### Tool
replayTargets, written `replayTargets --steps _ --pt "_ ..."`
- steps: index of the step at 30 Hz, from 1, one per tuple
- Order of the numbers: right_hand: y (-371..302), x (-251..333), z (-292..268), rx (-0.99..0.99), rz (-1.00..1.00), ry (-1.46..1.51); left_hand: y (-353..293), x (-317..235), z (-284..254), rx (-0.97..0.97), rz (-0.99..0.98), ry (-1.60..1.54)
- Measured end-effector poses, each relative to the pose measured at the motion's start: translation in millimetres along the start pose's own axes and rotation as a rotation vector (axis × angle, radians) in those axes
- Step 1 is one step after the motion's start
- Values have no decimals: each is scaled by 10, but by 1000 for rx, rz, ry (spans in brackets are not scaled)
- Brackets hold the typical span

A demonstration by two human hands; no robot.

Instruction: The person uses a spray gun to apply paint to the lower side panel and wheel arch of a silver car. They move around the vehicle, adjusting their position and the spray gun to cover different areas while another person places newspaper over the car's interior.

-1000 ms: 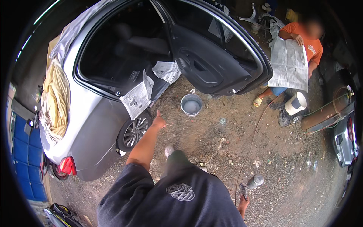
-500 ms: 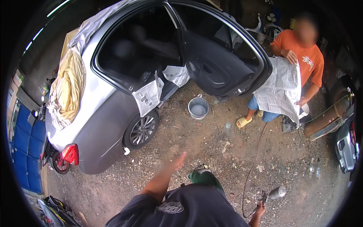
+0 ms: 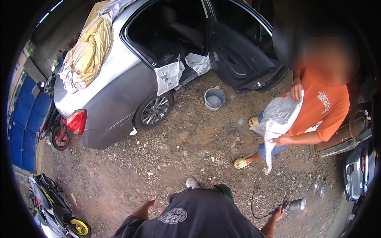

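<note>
Clamped right hand [image 3: 277,214] round spray gun [image 3: 294,204] at near right, probably held wide to keep hose [image 3: 253,195] off shirt [image 3: 206,214]. Hung left hand [image 3: 150,205] low at near left; could not tell finger spread. Noted newspaper [image 3: 168,77] draped on far car [image 3: 113,107], presumably as shielding.

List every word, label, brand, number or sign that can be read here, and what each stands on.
None reads clearly.
Wearer's dark shirt: pale oval emblem, too blurred.
Orange shirt: pale stylised print, unreadable.
Newspaper sheet on the silver-grey car: print too small.
Rear plate of the vehicle at far right: too small.
Spray gun in the right hand: no legible marking.
</note>
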State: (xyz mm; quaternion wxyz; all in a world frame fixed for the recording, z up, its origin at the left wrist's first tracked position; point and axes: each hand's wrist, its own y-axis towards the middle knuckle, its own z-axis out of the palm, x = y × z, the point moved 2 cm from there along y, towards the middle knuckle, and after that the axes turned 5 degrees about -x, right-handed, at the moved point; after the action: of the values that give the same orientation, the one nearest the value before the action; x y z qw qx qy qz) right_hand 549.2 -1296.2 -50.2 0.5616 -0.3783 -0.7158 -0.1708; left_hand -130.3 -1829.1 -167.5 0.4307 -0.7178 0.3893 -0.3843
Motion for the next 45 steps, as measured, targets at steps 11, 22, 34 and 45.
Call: replayTargets --steps 11,22,34,45 --pt "143 -259 -459 153 110 59 -307 -1008 1097 -65 792 109" --pt "700 -228 -1329 236 7 -278 -1497 -1384 2175 -226 1401 504" --pt "928 -709 -1658 328 35 -49 -1162 -523 2638 13 740 771" --pt "543 -782 -1337 258 -126 -76 -1444 -852 2310 39 1069 393"
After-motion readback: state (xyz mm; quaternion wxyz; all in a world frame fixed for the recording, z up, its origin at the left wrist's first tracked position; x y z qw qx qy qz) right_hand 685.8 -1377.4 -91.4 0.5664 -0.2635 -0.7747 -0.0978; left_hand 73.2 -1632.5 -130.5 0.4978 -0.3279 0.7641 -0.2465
